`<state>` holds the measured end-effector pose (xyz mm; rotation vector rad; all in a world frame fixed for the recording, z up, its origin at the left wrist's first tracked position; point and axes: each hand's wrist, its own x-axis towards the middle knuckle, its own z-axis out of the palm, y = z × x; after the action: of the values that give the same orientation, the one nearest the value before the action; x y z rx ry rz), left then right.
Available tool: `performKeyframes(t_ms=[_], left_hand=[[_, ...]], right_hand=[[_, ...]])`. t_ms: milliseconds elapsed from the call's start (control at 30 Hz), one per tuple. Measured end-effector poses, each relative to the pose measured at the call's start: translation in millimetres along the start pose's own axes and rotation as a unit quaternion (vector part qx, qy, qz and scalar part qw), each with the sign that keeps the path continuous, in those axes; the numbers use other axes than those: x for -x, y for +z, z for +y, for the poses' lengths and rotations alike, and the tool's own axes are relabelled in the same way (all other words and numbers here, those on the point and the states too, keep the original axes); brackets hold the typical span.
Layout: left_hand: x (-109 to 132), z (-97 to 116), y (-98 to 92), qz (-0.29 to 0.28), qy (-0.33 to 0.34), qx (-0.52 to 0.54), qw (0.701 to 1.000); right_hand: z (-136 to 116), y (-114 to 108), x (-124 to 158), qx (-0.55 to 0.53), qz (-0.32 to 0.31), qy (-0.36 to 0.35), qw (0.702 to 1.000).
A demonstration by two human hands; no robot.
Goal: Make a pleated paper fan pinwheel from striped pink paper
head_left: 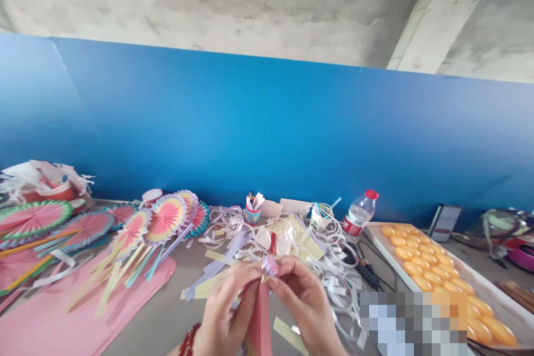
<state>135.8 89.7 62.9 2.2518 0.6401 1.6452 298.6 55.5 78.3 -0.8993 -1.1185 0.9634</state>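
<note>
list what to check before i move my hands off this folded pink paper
1. Left hand on the folded pink paper: ok, fingers close around its upper part.
2. Right hand on it: ok, fingertips at the top end.
3. Paper's lower end: cannot tell, it runs out of the picture.
4. White strips in order: not ok, loosely tangled beyond the hands.
5. Pen cup upright: ok.
6. Bottle closed: ok, red cap on.

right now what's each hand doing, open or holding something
Left hand: closed, holding the pleated pink paper.
Right hand: closed, pinching the same paper near its upper end.
</note>
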Motion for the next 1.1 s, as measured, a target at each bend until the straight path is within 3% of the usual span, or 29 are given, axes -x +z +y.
performKeyframes(t_ms=[233, 600, 833, 967, 1100], left_hand=[[7, 2, -3.4, -0.035, -0.008, 0.01, 0.999], [0, 5, 6.7, 0.014, -0.032, 0.067, 0.997], [0, 5, 7.2, 0.042, -0.062, 0.02, 0.997], [1, 3, 4.7, 0.023, -0.09, -0.017, 0.996], [0, 3, 1.9, 0.006, -0.072, -0.025, 0.997]], right_hand=[[-1, 1, 0, -0.001, 0.004, 0.009, 1.0], [-1, 6, -3, 0.009, -0.012, -0.03, 0.999], [1, 4, -5, 0.054, -0.031, -0.057, 0.996], [-4, -1, -7, 0.096, -0.072, -0.063, 0.991], [-5, -6, -9, 0.087, -0.067, -0.052, 0.993]])
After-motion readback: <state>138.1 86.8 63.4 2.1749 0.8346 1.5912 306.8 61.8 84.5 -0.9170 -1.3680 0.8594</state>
